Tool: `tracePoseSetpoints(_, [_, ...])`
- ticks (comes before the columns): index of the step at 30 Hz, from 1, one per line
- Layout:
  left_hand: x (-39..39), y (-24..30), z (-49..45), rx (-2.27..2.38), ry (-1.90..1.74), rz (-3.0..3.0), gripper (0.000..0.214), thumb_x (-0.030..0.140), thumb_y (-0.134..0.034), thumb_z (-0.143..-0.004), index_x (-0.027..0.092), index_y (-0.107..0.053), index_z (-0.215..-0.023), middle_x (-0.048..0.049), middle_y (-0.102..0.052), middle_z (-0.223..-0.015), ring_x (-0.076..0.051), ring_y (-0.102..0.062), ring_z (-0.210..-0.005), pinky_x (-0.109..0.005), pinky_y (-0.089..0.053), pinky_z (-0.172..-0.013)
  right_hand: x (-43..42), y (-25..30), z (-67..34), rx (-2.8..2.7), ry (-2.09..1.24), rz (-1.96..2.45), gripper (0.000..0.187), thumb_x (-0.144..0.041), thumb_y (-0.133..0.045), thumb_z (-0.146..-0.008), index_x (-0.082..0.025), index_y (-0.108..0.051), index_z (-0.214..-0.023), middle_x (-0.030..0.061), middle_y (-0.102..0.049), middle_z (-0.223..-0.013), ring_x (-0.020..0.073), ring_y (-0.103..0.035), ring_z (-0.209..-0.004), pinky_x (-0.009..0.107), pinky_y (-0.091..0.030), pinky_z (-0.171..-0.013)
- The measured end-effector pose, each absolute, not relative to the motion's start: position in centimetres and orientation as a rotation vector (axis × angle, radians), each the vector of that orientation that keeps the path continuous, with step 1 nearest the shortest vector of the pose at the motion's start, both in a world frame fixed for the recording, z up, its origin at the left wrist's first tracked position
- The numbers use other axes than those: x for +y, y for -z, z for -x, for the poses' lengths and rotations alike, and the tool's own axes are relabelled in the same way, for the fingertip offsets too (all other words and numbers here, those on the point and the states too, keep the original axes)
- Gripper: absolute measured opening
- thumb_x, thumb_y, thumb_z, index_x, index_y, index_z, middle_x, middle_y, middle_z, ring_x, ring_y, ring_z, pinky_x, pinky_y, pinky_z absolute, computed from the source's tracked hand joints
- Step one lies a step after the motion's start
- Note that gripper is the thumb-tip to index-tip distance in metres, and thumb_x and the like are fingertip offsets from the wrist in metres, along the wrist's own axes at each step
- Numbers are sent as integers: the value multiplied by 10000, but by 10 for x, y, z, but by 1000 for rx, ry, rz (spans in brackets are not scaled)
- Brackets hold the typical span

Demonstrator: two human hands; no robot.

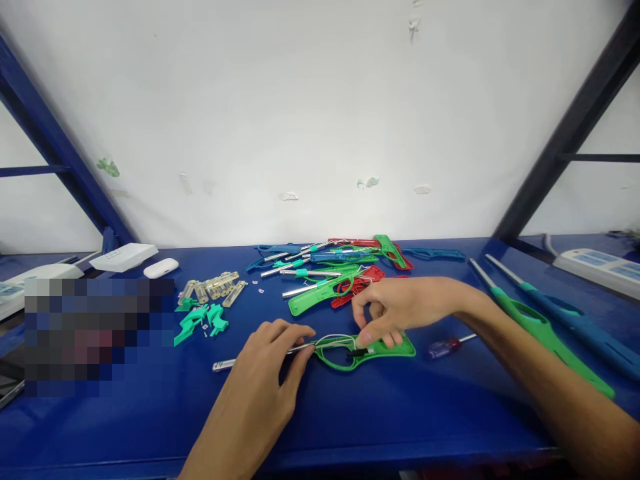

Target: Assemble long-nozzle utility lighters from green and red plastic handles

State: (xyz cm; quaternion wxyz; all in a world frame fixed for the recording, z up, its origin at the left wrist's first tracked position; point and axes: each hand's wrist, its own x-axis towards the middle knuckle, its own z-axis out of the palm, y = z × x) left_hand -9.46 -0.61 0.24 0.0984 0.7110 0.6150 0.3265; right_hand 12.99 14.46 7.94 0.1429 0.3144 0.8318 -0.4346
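green casing (384, 350): smooth plastic; tube (223, 365): shiny metal; tabletop (360, 413): glossy, smooth; wall (320, 120): matt

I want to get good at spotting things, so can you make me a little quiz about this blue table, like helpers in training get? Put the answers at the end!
1. True or false: the casing under the right hand is red.
2. Fill the gap: at the right side of the table, beside the long green lighter, lies a long ____ one.
3. Which hand is nearer the purple-handled screwdriver?

Key:
1. False: it is green.
2. Blue.
3. The right hand.
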Motion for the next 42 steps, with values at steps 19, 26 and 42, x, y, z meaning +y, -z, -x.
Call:
tracePoseSetpoints(19, [-3, -3, 71, 1884, -896, -2128, 194, 162, -578, -1007, 223, -761, -990, -36, -720, -1012, -252, -664, -926, -456, -510, -901, 141, -76, -123, 2682, 1141, -669, 171, -292, -773, -848, -217, -719, -992, 11, -779, -952, 160, -700, -850, 238, -504, -721])
tracePoseSetpoints(26, [-1, -2, 65, 1966, -924, -2032, 159, 201, -613, -996, 233, -766, -966, -40, -723, -990, -268, -659, -942, -407, -505, -800, 138, -78, -121, 2606, 1220, -725, 270, -389, -788, -839, -200, -675, -996, 39, -791, -921, 199, -762, -858, 255, -557, -701])
tracePoseSetpoints(42, [0, -1, 65, 1954, -944, -2007, 145, 178, -656, -982, 244, -766, -915, -4, -707, -939, -234, -645, -920, -375, -469, -782, 137, -75, -120, 2603, 1324, -697, 241, -302, -775, -835, -202, -667, -1026, 54, -821, -921, 226, -792, -895, 276, -583, -723])
